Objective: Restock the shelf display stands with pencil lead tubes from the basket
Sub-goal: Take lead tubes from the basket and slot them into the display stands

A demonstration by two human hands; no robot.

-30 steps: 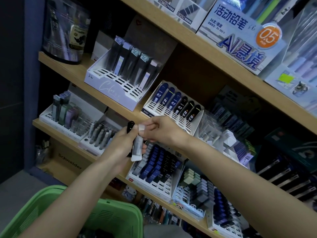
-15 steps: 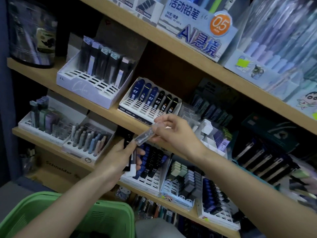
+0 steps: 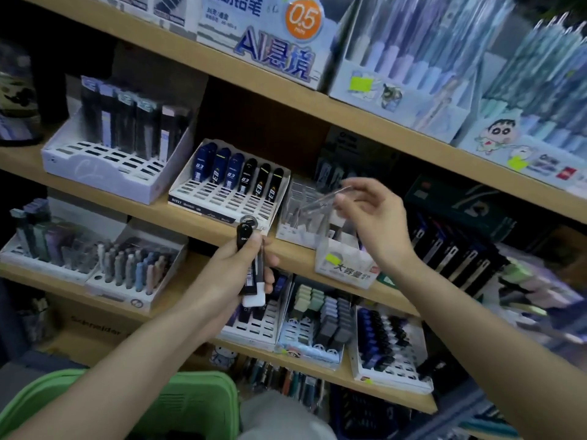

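Note:
My left hand (image 3: 236, 271) grips a small bundle of lead tubes (image 3: 251, 268), black ones and one with a white end, in front of the middle shelf edge. My right hand (image 3: 371, 217) pinches a single clear lead tube (image 3: 324, 200), held tilted above a white stand with clear tubes (image 3: 300, 217). To its left a white stand (image 3: 228, 204) holds a back row of blue and black tubes, with several open slots in front. The green basket (image 3: 178, 404) sits at the bottom left, under my left arm.
A larger white stand (image 3: 108, 166) with dark tubes fills the left of the same shelf. Below are stands of erasers and tubes (image 3: 320, 325). A small white box (image 3: 346, 265) with a yellow label stands at the shelf edge. Pen boxes (image 3: 273, 42) crowd the top shelf.
My right hand has carried the clear tube away from the left hand, up and to the right, over the clear-tube stand. The left hand keeps its bundle. The view shifted right.

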